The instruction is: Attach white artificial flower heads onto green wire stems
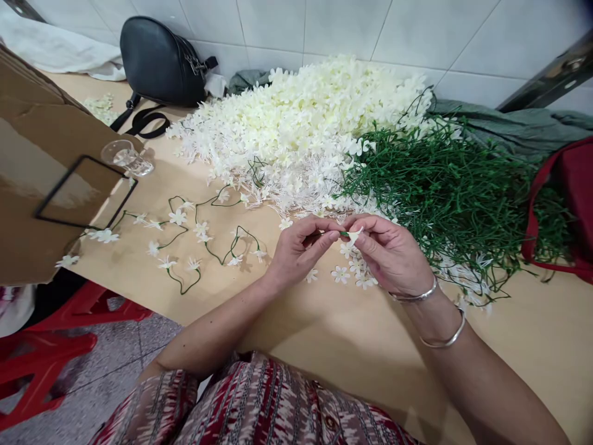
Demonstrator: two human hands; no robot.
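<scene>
My left hand (303, 246) pinches a thin green plastic stem (344, 233) between thumb and fingertips. Closed on a small white artificial flower (354, 236), my right hand (386, 250) meets it fingertip to fingertip, flower and stem end touching. Loose white blossoms (340, 274) lie on the table just below the hands. Behind them rises a big heap of white and cream artificial flowers (296, 117). A pile of green plastic stems (440, 185) sits to the right of it. Green stems carrying white flowers (202, 232) are spread out on the left.
A cardboard box (41, 154) with a black wire frame (86, 193) stands at the left, near a clear plastic cup (132, 159). At the back is a black bag (160, 62); a red bag (567, 204) is far right. Red stools (50, 346) stand below the table edge.
</scene>
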